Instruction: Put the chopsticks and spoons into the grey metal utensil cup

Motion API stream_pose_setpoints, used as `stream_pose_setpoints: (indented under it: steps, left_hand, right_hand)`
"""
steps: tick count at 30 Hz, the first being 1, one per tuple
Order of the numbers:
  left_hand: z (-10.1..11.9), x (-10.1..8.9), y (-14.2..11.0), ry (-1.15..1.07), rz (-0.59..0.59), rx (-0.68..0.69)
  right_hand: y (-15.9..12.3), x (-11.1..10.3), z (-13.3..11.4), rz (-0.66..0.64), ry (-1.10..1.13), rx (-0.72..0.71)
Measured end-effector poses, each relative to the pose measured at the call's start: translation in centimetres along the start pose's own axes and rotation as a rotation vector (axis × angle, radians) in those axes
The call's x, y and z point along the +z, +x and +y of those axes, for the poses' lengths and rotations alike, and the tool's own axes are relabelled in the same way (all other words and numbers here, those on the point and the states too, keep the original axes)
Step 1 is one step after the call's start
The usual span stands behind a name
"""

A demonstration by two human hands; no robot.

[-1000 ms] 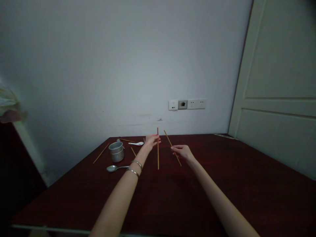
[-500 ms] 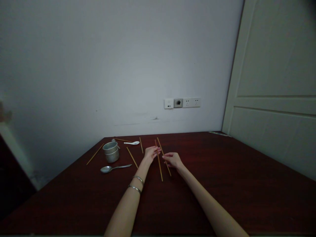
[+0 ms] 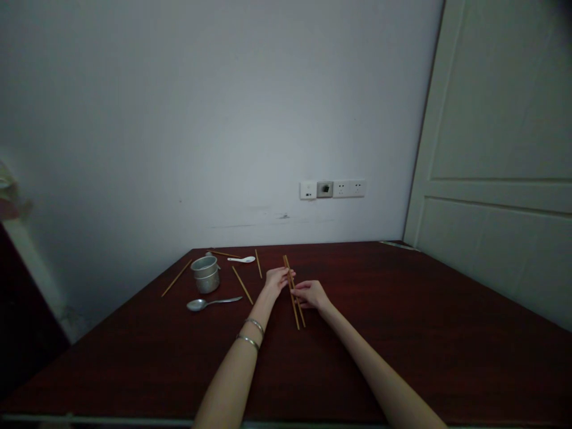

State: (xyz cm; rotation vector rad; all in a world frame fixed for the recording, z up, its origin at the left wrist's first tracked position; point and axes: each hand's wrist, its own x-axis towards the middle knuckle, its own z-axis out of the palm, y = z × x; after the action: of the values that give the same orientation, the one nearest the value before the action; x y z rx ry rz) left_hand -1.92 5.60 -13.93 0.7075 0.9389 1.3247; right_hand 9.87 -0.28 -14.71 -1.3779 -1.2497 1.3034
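Two wooden chopsticks (image 3: 295,313) lie nearly side by side on the dark red table (image 3: 402,333), running from far to near. My left hand (image 3: 276,279) pinches them from the left, near their far half. My right hand (image 3: 311,294) pinches them from the right, fingers curled on the sticks. Two metal bangles sit on my left wrist.
Left of my hands stand a small metal cup (image 3: 205,274), a metal spoon (image 3: 208,303) and a white spoon (image 3: 243,260). Other loose chopsticks (image 3: 242,285) lie scattered near the cup. A wall with sockets (image 3: 333,189) is behind; a door (image 3: 500,167) stands at right.
Both hands came down from holding one chopstick each in the air to the table and brought the two sticks together, side by side.
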Motion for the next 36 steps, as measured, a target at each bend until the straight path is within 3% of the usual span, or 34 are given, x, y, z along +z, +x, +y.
stream_pose_setpoints:
  steps: [16,24,30,36]
  left_hand:
    - [-0.2,0.2,-0.4,0.194,0.028,0.072]
    - [-0.5,-0.3,-0.1,0.53,0.087,0.142]
    - [-0.5,-1.0,0.4,1.108,0.199,0.269]
    - [-0.7,-0.9,0.0,1.222,0.215,0.316]
  right_hand:
    - [-0.8,0.6,-0.2,-0.044,0.035,0.025]
    - [-0.9,1.2,-0.2,-0.061,-0.065,0.016]
    - [-0.8,1.5,0.2,-0.062,-0.149,0.018]
    - [-1.0,1.5,0.0,-0.08,-0.24,0.005]
